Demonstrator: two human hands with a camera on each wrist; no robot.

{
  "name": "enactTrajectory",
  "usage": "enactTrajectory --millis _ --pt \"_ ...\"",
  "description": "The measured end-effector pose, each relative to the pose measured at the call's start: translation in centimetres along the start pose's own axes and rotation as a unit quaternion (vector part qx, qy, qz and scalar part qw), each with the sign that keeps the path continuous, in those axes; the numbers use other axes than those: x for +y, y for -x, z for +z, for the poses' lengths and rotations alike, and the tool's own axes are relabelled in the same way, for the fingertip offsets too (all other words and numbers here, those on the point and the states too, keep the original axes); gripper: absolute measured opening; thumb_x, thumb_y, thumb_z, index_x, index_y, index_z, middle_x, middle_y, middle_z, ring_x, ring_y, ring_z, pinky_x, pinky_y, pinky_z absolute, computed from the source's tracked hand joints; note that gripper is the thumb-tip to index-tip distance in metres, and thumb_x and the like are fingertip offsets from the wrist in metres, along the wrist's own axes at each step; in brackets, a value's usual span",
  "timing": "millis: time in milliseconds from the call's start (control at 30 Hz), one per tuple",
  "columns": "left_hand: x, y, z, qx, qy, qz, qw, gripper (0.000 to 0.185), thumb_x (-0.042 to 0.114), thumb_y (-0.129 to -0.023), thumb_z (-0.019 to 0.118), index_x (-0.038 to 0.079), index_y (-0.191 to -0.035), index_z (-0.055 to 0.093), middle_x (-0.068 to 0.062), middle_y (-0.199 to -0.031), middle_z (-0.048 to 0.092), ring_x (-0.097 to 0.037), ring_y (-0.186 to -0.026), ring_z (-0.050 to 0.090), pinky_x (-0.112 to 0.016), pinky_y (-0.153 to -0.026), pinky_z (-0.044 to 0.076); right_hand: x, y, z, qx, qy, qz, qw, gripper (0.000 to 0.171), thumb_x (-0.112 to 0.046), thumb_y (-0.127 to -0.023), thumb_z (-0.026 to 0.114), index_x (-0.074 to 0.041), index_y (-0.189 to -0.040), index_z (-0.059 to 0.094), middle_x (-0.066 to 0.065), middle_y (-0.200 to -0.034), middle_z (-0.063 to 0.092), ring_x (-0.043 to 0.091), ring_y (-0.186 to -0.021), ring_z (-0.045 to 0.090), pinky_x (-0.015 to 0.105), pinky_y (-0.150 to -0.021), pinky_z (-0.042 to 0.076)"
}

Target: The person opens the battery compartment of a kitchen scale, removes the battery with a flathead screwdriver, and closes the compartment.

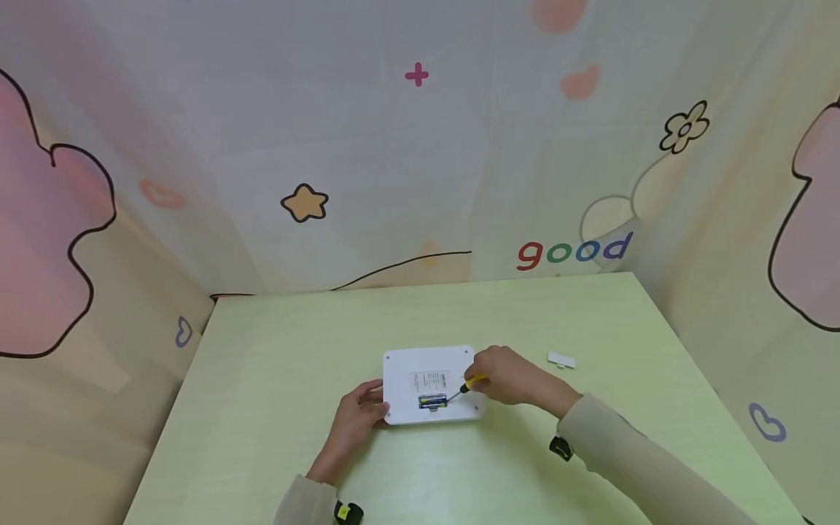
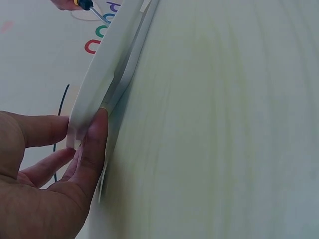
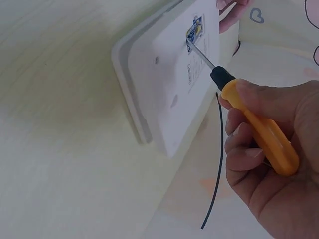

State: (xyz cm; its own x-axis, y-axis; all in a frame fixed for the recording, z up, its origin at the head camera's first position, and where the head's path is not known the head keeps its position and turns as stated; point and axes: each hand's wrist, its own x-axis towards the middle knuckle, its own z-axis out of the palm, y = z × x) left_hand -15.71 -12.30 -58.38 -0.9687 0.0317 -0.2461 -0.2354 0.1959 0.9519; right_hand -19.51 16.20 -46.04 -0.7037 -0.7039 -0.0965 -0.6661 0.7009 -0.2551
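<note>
Head view shows my left hand (image 1: 357, 421) pinching the light, stiff scale (image 1: 429, 384) by its edge, right hand (image 1: 508, 375) gripping the screwdriver (image 1: 474, 382) at the battery (image 1: 432, 400).

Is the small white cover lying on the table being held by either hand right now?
No: the white cover lies alone on the table, while the right hand grips the screwdriver and the left hand holds the white device.

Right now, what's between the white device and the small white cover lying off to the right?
In the head view, the right hand gripping the screwdriver lies between the white device and cover.
</note>
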Motion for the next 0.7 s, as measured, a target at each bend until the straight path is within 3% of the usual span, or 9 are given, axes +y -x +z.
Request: enactTrajectory --millis 400,600,700 --pt "0.1 -0.1 -0.9 0.007 0.001 0.009 0.9999 0.048 0.0 -0.09 0.065 0.002 -0.137 0.053 -0.021 -0.118 0.063 -0.018 -0.087 0.067 -0.031 -0.071 0.061 2.0 0.6 2.7 0.038 -0.095 0.021 0.995 0.02 -0.014 -0.091 0.068 -0.009 -0.108 0.076 0.002 -0.101 0.074 0.018 -0.09 0.067 0.034 -0.08 0.055" --pt "0.1 -0.1 -0.1 -0.016 0.009 0.042 0.9989 0.045 0.001 -0.09 0.065 0.001 -0.133 0.056 -0.021 -0.119 0.062 -0.016 -0.083 0.067 -0.027 -0.069 0.06 2.2 1.5 5.0 0.051 -0.145 0.024 0.988 0.022 -0.016 -0.093 0.065 -0.009 -0.112 0.074 0.001 -0.106 0.074 0.017 -0.097 0.068 0.03 -0.081 0.055" --pt "-0.2 0.1 0.0 -0.006 0.009 0.032 0.9994 0.046 0.003 -0.09 0.066 0.002 -0.134 0.056 -0.02 -0.117 0.066 -0.017 -0.086 0.068 -0.026 -0.069 0.06 2.6 2.6 5.2 0.061 -0.16 0.032 0.985 0.022 -0.017 -0.093 0.066 -0.01 -0.112 0.074 -0.001 -0.103 0.074 0.013 -0.092 0.066 0.027 -0.078 0.054"
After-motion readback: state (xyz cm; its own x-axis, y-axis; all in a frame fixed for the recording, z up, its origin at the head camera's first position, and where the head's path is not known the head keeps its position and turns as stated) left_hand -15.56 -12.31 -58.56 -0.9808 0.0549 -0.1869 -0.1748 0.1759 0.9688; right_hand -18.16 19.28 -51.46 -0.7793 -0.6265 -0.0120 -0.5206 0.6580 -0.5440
